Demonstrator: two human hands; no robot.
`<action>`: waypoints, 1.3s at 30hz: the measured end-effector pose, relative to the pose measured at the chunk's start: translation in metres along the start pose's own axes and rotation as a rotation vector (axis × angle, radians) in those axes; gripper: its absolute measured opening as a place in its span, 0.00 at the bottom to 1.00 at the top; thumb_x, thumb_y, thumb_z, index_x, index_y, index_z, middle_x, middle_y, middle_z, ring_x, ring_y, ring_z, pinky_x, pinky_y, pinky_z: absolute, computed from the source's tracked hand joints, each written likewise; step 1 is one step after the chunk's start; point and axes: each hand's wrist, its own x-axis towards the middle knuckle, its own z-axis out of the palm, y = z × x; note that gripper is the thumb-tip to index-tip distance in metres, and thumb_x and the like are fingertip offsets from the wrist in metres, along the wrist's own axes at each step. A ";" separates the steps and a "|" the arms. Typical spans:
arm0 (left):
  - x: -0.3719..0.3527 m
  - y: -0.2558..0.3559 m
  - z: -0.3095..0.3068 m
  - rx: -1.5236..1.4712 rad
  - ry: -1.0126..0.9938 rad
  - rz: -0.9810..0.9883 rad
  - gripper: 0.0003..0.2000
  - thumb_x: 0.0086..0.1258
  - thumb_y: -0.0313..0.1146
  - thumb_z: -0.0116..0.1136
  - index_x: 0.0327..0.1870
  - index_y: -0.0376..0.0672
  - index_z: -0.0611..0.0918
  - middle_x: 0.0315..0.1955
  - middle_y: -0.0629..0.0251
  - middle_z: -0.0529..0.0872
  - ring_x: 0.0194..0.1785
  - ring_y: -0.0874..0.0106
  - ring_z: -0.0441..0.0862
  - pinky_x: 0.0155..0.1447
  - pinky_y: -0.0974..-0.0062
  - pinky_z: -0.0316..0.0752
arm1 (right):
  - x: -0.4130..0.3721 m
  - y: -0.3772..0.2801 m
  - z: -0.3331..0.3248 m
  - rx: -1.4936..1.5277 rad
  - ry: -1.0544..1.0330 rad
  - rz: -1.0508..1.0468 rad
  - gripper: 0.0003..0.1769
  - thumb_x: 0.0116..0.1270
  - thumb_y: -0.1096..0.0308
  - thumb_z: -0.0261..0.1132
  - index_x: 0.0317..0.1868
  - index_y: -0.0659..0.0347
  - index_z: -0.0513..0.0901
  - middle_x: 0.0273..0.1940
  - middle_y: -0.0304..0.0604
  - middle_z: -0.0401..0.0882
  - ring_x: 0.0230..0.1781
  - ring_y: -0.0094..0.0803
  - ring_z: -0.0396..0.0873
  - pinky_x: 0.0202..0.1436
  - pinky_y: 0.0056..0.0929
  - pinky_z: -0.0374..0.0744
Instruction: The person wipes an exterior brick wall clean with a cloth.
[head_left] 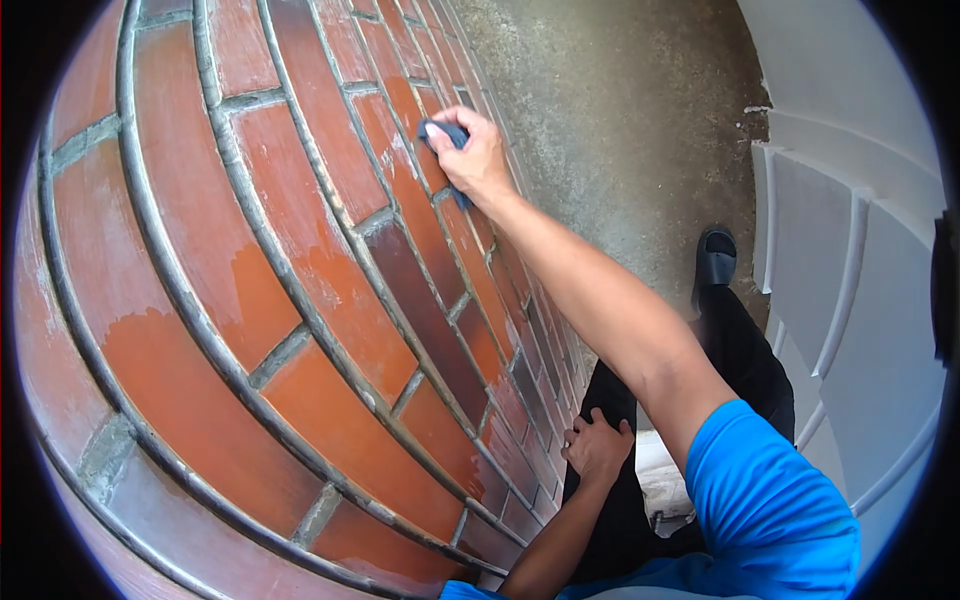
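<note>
Head view. The right hand [478, 155] is reaching up and forward at full arm's length and pressing a small blue-grey cloth [443, 132] flat against the brick wall [300, 250]. The fingers are closing over the cloth, clamping it between palm and brick. Only its upper edge and a lower corner are showing past the hand.

The cloth is sitting high on the wall, on a red brick beside a mortar joint. By its look it is soft, light and limp, likely to fold and bunch. It is probably best held wadded under the palm rather than by a corner. Whether it is damp cannot be told.

The left hand [597, 447] is resting lower down on the black trousers [740, 350], fingers loosely curled and holding nothing, just beside the wall's lower courses.

Surroundings: several lower bricks are showing darker, with a wet-looking sheen, and upper ones are looking pale and chalky. The recessed mortar joints are likely to snag the cloth. A blue sleeve [770, 500] is covering the right shoulder. A black shoe [716, 257] is standing on the grey concrete floor [620, 120]. A white panelled surface [850, 250] is closing in on the right, leaving a narrow standing space.
</note>
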 end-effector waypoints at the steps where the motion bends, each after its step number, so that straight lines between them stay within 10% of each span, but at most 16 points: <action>1: 0.003 -0.002 0.004 -0.005 0.012 0.003 0.27 0.67 0.55 0.58 0.58 0.45 0.78 0.55 0.48 0.79 0.61 0.46 0.76 0.60 0.42 0.72 | 0.019 -0.001 0.009 0.036 0.027 -0.028 0.08 0.61 0.67 0.70 0.38 0.62 0.85 0.33 0.46 0.85 0.36 0.38 0.83 0.44 0.35 0.79; 8: 0.000 0.005 -0.007 -0.009 0.007 -0.008 0.27 0.67 0.55 0.58 0.59 0.44 0.78 0.56 0.48 0.78 0.62 0.45 0.75 0.61 0.41 0.71 | 0.051 0.001 0.016 -0.086 0.008 -0.135 0.10 0.59 0.66 0.68 0.40 0.60 0.86 0.38 0.51 0.85 0.42 0.50 0.85 0.48 0.40 0.81; 20: -0.001 0.014 -0.008 -0.002 -0.001 -0.031 0.28 0.67 0.55 0.58 0.59 0.43 0.78 0.56 0.47 0.78 0.63 0.44 0.75 0.64 0.40 0.69 | 0.051 -0.006 0.001 -0.011 -0.099 -0.124 0.14 0.56 0.60 0.74 0.36 0.63 0.89 0.35 0.50 0.88 0.35 0.37 0.86 0.44 0.34 0.83; 39: 0.000 0.019 -0.012 0.006 -0.026 -0.045 0.28 0.67 0.55 0.58 0.59 0.43 0.78 0.56 0.48 0.79 0.62 0.44 0.75 0.64 0.40 0.69 | 0.057 -0.015 -0.005 -0.112 -0.145 -0.228 0.12 0.54 0.63 0.71 0.30 0.65 0.86 0.34 0.53 0.87 0.34 0.46 0.87 0.43 0.39 0.83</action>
